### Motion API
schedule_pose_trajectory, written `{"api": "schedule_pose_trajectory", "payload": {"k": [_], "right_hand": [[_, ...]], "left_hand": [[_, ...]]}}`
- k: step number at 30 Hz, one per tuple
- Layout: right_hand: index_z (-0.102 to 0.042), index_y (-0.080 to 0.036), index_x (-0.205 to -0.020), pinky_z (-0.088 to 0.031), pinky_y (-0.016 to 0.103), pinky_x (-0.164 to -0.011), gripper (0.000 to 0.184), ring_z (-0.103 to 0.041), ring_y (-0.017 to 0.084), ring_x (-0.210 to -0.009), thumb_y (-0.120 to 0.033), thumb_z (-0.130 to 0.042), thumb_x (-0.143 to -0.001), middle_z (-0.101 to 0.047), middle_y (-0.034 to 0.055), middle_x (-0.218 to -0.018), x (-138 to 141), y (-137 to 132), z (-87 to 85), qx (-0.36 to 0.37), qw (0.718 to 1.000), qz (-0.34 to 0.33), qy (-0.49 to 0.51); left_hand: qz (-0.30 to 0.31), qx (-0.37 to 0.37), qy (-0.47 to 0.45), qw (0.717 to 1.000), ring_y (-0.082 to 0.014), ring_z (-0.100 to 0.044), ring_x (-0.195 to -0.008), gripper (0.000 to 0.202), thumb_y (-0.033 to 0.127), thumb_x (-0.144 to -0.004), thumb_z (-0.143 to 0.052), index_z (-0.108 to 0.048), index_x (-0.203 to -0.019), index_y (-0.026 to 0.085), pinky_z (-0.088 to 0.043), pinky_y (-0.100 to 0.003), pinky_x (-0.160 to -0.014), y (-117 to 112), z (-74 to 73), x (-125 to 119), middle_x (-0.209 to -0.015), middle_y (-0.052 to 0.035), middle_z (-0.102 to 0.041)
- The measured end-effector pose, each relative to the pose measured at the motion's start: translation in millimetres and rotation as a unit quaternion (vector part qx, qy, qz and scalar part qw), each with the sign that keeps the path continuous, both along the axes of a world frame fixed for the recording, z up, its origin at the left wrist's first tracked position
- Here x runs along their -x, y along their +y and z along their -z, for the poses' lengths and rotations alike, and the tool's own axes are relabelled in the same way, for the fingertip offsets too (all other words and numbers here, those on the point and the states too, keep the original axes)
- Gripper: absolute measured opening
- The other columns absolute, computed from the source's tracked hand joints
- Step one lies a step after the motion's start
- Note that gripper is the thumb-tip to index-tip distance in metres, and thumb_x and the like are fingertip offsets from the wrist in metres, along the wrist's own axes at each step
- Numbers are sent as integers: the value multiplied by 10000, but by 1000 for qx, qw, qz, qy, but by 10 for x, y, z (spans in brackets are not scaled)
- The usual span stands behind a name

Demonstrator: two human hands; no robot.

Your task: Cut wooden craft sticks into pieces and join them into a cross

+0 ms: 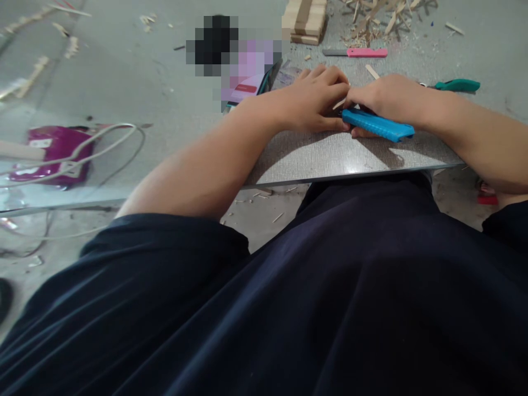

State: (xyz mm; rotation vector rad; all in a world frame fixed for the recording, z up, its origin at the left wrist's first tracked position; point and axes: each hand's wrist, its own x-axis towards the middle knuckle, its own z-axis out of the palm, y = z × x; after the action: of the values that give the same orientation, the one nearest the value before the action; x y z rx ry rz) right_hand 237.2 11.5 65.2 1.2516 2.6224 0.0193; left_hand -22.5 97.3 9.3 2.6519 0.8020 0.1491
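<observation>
Near the table's front edge, my two hands meet over a small piece of work. My right hand [385, 99] is closed on a blue utility knife [377, 125], its handle slanting down to the right; the blade end is hidden between the hands. My left hand [315, 102] presses its fingers together around a thin wooden stick [339, 103], of which only a short bit shows beside the knife. Beyond the hands lies a pink-handled craft knife [367, 53]. A green-handled tool [457, 85] sits partly behind my right wrist, and a loose wooden stick [372, 71] lies near the knuckles.
A stack of wooden sticks [307, 22] and a pile of shavings [379, 22] are at the back. A phone [270, 77], partly blurred out, stands left of my hands. A purple packet [61, 154] and a white cable [111, 127] lie far left. The table edge [350, 175] runs before my lap.
</observation>
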Motion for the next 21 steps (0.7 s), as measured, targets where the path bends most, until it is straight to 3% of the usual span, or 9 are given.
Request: {"api": "schedule_pose_trajectory", "payload": {"k": [4, 9, 13, 17, 21], "right_hand": [[-685, -163, -1809, -728, 583, -1145, 660, -906, 528, -1454, -488, -834, -1253, -916, 248, -1563, -10, -1, -7, 3, 1000, 3, 10], [-683, -200, -1820, -736, 585, -1148, 666, -909, 511, -1443, -518, -801, -1247, -911, 230, -1589, -30, 13, 12, 4, 1000, 0, 15], [-671, -213, -1834, -741, 619, -1151, 678, -910, 513, -1429, -533, -773, -1245, -908, 224, -1596, -32, 16, 21, 7, 1000, -2, 16], [-686, -253, -1828, -736, 636, -1186, 676, -903, 504, -1461, -503, -795, -1210, -905, 193, -1631, -7, 3, 10, 8, 1000, 20, 19], [-699, -325, -1824, -727, 618, -1209, 679, -900, 483, -1470, -542, -802, -1189, -914, 143, -1634, 13, 2, 9, 14, 999, 42, 26]], "left_hand": [[-1, 4, -4, 1000, -497, -481, -1751, 714, 820, -1002, -731, -790, -1666, 565, -331, -851, -1510, -4, -13, 6, -1562, -76, -826], [5, -9, 0, 1000, -497, -506, -1715, 674, 832, -1023, -682, -819, -1610, 531, -375, -848, -1490, -31, -48, -4, -1670, -80, -777], [0, -7, 16, 1000, -488, -490, -1723, 742, 832, -1031, -650, -791, -1685, 512, -361, -839, -1495, -60, -67, -12, -1687, -85, -760], [-3, -12, 9, 1000, -503, -501, -1717, 758, 857, -1037, -635, -816, -1641, 437, -372, -847, -1491, -59, -54, -10, -1765, -121, -696], [5, -4, -9, 1000, -527, -496, -1715, 682, 842, -1016, -703, -830, -1610, 532, -365, -892, -1471, -14, -17, 7, -1666, -100, -764]]}}
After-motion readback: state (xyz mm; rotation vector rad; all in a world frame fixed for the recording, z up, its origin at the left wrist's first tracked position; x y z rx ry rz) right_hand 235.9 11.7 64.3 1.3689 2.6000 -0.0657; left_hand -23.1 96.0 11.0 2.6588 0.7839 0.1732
